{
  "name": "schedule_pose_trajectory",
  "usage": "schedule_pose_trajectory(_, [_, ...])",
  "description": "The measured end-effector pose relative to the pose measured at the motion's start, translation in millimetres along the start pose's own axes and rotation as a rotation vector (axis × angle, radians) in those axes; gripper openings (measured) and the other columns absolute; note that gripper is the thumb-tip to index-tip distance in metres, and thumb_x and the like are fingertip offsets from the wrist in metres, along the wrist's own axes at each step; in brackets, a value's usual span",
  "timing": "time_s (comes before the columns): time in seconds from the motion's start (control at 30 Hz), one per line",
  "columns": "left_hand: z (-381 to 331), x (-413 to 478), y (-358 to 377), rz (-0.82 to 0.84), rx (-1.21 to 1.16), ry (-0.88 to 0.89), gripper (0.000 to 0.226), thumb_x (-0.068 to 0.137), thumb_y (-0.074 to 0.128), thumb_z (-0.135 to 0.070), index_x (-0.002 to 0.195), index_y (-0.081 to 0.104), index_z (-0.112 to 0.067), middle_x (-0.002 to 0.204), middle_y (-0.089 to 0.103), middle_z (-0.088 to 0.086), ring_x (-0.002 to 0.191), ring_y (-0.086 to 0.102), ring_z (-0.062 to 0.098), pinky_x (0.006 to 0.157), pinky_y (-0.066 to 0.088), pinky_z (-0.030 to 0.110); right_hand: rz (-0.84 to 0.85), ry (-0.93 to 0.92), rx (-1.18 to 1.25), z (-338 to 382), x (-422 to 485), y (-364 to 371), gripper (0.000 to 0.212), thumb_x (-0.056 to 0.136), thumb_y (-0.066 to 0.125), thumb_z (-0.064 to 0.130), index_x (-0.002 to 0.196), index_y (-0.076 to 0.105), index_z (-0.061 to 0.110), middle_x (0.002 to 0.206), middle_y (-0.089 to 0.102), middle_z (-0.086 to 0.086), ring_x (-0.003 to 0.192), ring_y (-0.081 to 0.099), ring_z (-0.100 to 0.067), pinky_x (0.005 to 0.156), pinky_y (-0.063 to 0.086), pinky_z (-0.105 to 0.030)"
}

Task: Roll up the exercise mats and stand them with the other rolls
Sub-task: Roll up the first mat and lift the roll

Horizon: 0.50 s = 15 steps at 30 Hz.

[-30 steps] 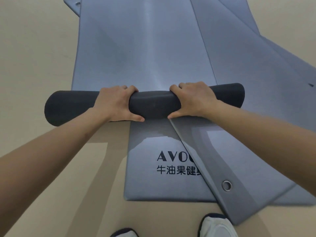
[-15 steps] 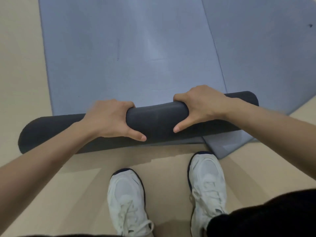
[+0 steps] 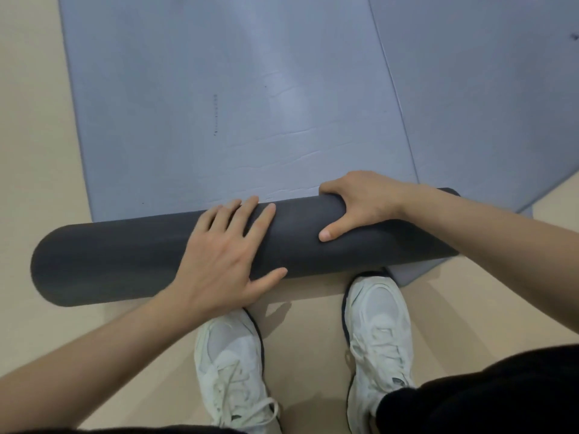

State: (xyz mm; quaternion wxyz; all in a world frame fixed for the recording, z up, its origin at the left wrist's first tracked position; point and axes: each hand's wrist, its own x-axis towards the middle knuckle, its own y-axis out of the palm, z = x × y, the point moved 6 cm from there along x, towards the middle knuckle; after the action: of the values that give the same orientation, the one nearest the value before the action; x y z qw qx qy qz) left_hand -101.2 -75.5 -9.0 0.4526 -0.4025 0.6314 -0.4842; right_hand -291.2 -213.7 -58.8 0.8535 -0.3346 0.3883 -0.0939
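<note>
Head view: roll lies across the frame, left to right, dark grey, slightly tilted with the right end farther away. Its far side meets the flat part of the mat, blue-grey, which runs away from me to the top of frame. The roll's left end sticks out past the mat's left edge, over the beige floor. My left hand is on top of the roll near its middle: fingers straight and spread, pointing far-right, thumb out along the near side, flat on it and not wrapped round. My right hand is on the roll to the right: fingers curled over the far side, thumb pressed on the near face, so it grips the roll. Second mat, same colour, lies flat on the right, its edge running beside the first; which overlaps which, can't tell. A grey corner pokes out from under the roll's right end, just beside my right shoe. Left shoe sits nearer, below my left hand. Both white, laced, on the floor just near of the roll. Black trouser leg at bottom right.
</note>
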Motion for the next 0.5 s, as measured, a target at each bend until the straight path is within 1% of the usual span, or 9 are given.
schedule_pose_trajectory(0.07, [-2.8, -0.5, 10.2, 0.008, 0.030, -0.007, 0.096, 0.090, 0.043, -0.081, 0.156, 0.043, -0.011, 0.157, 0.046, 0.021, 0.138, 0.048, 0.043, 0.114, 0.037, 0.055, 0.004, 0.004, -0.009, -1.7, 3.0, 0.2, 0.081, 0.056, 0.060, 0.097, 0.098, 0.060, 0.029, 0.089, 0.066, 0.010, 0.084, 0.062, -0.014, 0.077, 0.052, -0.039])
schedule_pose_trajectory(0.13, [3.0, 8.1, 13.9, 0.029, 0.028, 0.005, 0.099, 0.089, 0.040, -0.085, 0.157, 0.042, -0.013, 0.156, 0.048, 0.019, 0.138, 0.049, 0.041, 0.114, 0.037, 0.053, -0.019, 0.015, -0.028, -2.0, 2.1, -4.4, 0.088, 0.055, 0.053, 0.098, 0.112, 0.060, 0.032, 0.101, 0.066, 0.012, 0.092, 0.062, -0.015, 0.082, 0.051, -0.039])
schedule_pose_trajectory(0.17, [7.4, 14.4, 13.8, 0.039, 0.021, 0.013, 0.100, 0.088, 0.038, -0.087, 0.156, 0.043, -0.014, 0.154, 0.050, 0.017, 0.136, 0.051, 0.039, 0.113, 0.038, 0.051, -0.048, 0.015, -0.055, -1.9, 0.7, -8.4, 0.091, 0.058, 0.051, 0.098, 0.121, 0.059, 0.033, 0.108, 0.065, 0.011, 0.097, 0.061, -0.016, 0.084, 0.050, -0.039])
schedule_pose_trajectory(0.2, [12.2, 21.4, 12.1, 0.055, 0.010, 0.020, 0.100, 0.087, 0.035, -0.088, 0.156, 0.043, -0.016, 0.152, 0.052, 0.014, 0.134, 0.053, 0.036, 0.112, 0.039, 0.049, -0.097, 0.008, -0.095, -0.4, -1.1, -13.2, 0.092, 0.063, 0.049, 0.097, 0.128, 0.058, 0.032, 0.113, 0.063, 0.009, 0.101, 0.060, -0.017, 0.086, 0.049, -0.038])
schedule_pose_trajectory(0.27, [22.0, 36.7, 10.2, 0.139, -0.029, 0.033, 0.102, 0.085, 0.029, -0.092, 0.157, 0.039, -0.021, 0.152, 0.053, 0.006, 0.131, 0.054, 0.029, 0.110, 0.040, 0.045, -0.263, -0.034, -0.186, 9.1, -7.5, -22.4, 0.090, 0.076, 0.042, 0.092, 0.138, 0.055, 0.028, 0.119, 0.062, 0.004, 0.107, 0.058, -0.021, 0.086, 0.048, -0.039])
schedule_pose_trajectory(0.33, [33.8, 52.5, 9.7, 0.239, -0.102, 0.030, 0.102, 0.081, 0.025, -0.094, 0.158, 0.035, -0.028, 0.152, 0.052, -0.002, 0.130, 0.054, 0.024, 0.105, 0.042, 0.042, -0.431, -0.095, -0.241, 25.5, -16.5, -21.9, 0.085, 0.084, 0.041, 0.086, 0.138, 0.056, 0.022, 0.119, 0.062, -0.002, 0.105, 0.057, -0.027, 0.086, 0.046, -0.041])
schedule_pose_trajectory(0.37, [39.4, 60.1, 9.6, 0.272, -0.145, 0.025, 0.100, 0.080, 0.025, -0.095, 0.157, 0.034, -0.031, 0.150, 0.054, -0.005, 0.128, 0.055, 0.022, 0.101, 0.043, 0.041, -0.488, -0.113, -0.258, 34.4, -20.9, -16.7, 0.083, 0.086, 0.042, 0.083, 0.137, 0.057, 0.020, 0.119, 0.062, -0.004, 0.103, 0.057, -0.028, 0.086, 0.045, -0.042])
schedule_pose_trajectory(0.43, [49.6, 73.3, 11.3, 0.308, -0.229, 0.006, 0.098, 0.078, 0.026, -0.095, 0.155, 0.036, -0.036, 0.147, 0.057, -0.009, 0.127, 0.056, 0.019, 0.096, 0.044, 0.039, -0.542, -0.102, -0.298, 46.4, -27.4, -0.6, 0.081, 0.089, 0.043, 0.080, 0.138, 0.056, 0.017, 0.122, 0.061, -0.006, 0.104, 0.056, -0.030, 0.089, 0.045, -0.044])
schedule_pose_trajectory(0.5, [55.2, 81.6, 14.0, 0.326, -0.279, -0.008, 0.096, 0.076, 0.027, -0.095, 0.153, 0.039, -0.039, 0.145, 0.058, -0.014, 0.127, 0.056, 0.016, 0.093, 0.043, 0.036, -0.560, -0.058, -0.343, 51.6, -31.4, 12.1, 0.085, 0.090, 0.041, 0.079, 0.143, 0.053, 0.014, 0.132, 0.060, -0.008, 0.114, 0.056, -0.031, 0.098, 0.045, -0.045])
